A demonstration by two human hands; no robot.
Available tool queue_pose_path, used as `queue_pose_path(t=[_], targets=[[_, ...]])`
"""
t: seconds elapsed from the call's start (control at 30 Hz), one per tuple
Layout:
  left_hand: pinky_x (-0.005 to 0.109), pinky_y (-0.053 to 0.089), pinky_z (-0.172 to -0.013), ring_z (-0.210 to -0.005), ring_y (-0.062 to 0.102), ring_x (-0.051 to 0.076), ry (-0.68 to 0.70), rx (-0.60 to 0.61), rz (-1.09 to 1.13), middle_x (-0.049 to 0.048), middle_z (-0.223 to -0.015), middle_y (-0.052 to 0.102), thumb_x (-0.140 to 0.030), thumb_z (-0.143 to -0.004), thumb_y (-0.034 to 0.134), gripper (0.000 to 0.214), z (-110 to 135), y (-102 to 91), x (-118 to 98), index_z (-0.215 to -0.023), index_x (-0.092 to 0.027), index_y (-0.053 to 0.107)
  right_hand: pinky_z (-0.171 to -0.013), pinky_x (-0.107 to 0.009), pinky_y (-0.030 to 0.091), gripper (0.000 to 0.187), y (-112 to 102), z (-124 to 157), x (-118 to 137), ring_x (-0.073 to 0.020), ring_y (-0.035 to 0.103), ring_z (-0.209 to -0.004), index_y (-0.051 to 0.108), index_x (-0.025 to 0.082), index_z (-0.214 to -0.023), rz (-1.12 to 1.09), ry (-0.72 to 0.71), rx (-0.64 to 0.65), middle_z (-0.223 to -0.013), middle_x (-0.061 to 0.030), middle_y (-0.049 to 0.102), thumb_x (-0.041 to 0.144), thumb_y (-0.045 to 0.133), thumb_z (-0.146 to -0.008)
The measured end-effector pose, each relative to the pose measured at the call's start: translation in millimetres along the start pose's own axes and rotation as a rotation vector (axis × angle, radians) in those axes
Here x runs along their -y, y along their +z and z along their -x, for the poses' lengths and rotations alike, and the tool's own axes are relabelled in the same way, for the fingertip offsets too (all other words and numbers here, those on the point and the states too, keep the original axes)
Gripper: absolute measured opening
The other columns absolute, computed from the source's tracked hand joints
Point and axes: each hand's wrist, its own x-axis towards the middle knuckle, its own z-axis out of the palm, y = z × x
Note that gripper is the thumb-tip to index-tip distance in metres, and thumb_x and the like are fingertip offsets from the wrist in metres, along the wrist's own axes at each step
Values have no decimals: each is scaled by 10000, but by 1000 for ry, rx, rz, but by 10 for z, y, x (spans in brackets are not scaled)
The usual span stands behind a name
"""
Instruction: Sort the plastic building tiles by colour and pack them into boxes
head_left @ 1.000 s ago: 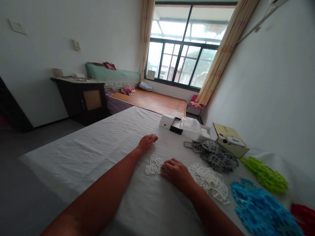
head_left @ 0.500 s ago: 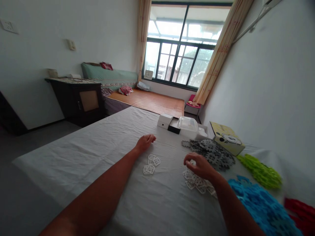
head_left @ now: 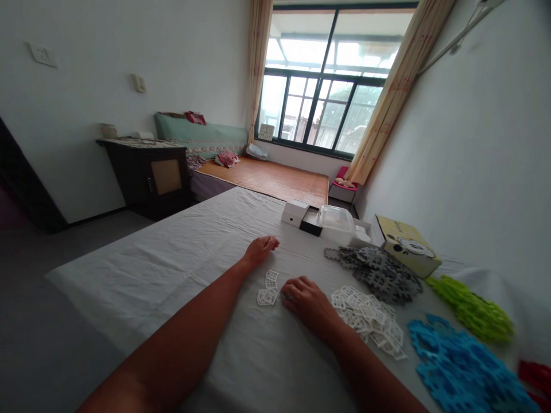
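Observation:
On the white-clothed table, my left hand (head_left: 262, 250) rests beyond the small group of white lattice pieces (head_left: 267, 296), its fingers curled in. Whatever it may hold is hidden from view. My right hand (head_left: 307, 301) is low over the cloth, just right of that group, with bent fingers pressed together and pointing down. Its fingertips are partly hidden, so I cannot make out what is in them. To the right of this hand lies a larger heap of white lattice pieces (head_left: 368, 318), partly behind my right wrist.
Heaps of grey pieces (head_left: 381, 272), lime green pieces (head_left: 473, 310), blue pieces (head_left: 465, 361) and red pieces (head_left: 536, 376) lie to the right. Behind them stand a yellow box (head_left: 408, 246), a clear plastic container (head_left: 336, 223) and a white box (head_left: 295, 213).
My right hand has moved left from the white heap to beside the small group, uncovering the heap. My left hand stays in place on the cloth. The view has turned slightly left.

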Motion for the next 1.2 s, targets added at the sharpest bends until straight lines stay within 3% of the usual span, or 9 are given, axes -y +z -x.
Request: queue_pose_path(t=[0.07, 0.17, 0.3, 0.43, 0.6, 0.7, 0.8, 0.97, 1.2], targets=[[261, 488, -713, -727, 641, 166, 3, 2, -7, 34, -758, 704, -495, -867, 309, 491, 0, -4, -1, -816, -178, 680, -845, -313, 465, 139, -13, 9, -8, -204, 562, -950, 611, 227, -988, 5, -15, -15, -1017, -32, 660, 216, 548, -865], [259, 483, -714, -729, 640, 165, 11, 1, -12, 37, -774, 705, -490, -868, 304, 493, 0, -7, 2, -819, -175, 680, -825, -294, 448, 235, -46, 34, -37, -190, 576, -915, 600, 215, -1038, 40, -4, -62, -989, -35, 673, 121, 466, -870], [265, 481, -721, -732, 639, 169, 16, 4, -20, 43, -778, 705, -489, -866, 304, 496, 1, -13, 1, -815, -174, 683, -767, -283, 412, 235, -225, 139, -269, -167, 599, -801, 627, 212, -918, 89, 193, -190, -843, -27, 681, 98, 451, -809], [265, 482, -712, -723, 638, 170, 16, 2, -26, 39, -759, 704, -497, -861, 306, 501, -1, -14, -7, -807, -174, 685, -657, -247, 415, 149, -465, 277, -570, -138, 579, -642, 625, 225, -745, 16, 352, -141, -690, 8, 646, 171, 487, -761], [254, 480, -700, -710, 638, 162, 26, 1, -34, 32, -748, 702, -487, -868, 306, 494, 5, -10, -24, -800, -177, 684, -882, -330, 427, 256, -376, 189, -401, -195, 579, -995, 626, 227, -1053, -55, 250, -256, -1026, -47, 682, 245, 457, -861], [247, 477, -692, -707, 634, 158, 32, 3, -40, 28, -737, 698, -477, -874, 308, 485, 13, -7, -27, -796, -179, 682, -982, -355, 379, 425, -174, 49, -91, -197, 460, -1210, 454, 210, -1319, -80, 88, -122, -1252, -61, 593, 188, 380, -901], [242, 473, -696, -717, 634, 155, 41, 3, -45, 26, -745, 698, -468, -879, 311, 475, 20, -6, -23, -799, -179, 680, -1052, -385, 312, 507, -29, -43, 91, -206, 342, -1320, 313, 190, -1417, -72, 0, 8, -1360, -63, 507, 184, 367, -913], [242, 472, -695, -711, 634, 156, 46, 7, -55, 27, -741, 699, -466, -882, 307, 478, 18, -13, -27, -792, -179, 679, -1010, -430, 348, 418, -24, -29, 13, -240, 464, -1198, 442, 226, -1328, -12, 58, 19, -1243, -67, 594, 288, 457, -915], [241, 467, -698, -711, 626, 158, 35, 13, -64, 22, -727, 690, -468, -880, 303, 482, 9, -7, -20, -790, -179, 678, -857, -286, 452, 177, -51, 14, -64, -187, 556, -977, 635, 229, -1029, -17, 61, -1, -1042, -55, 651, 241, 555, -872]])
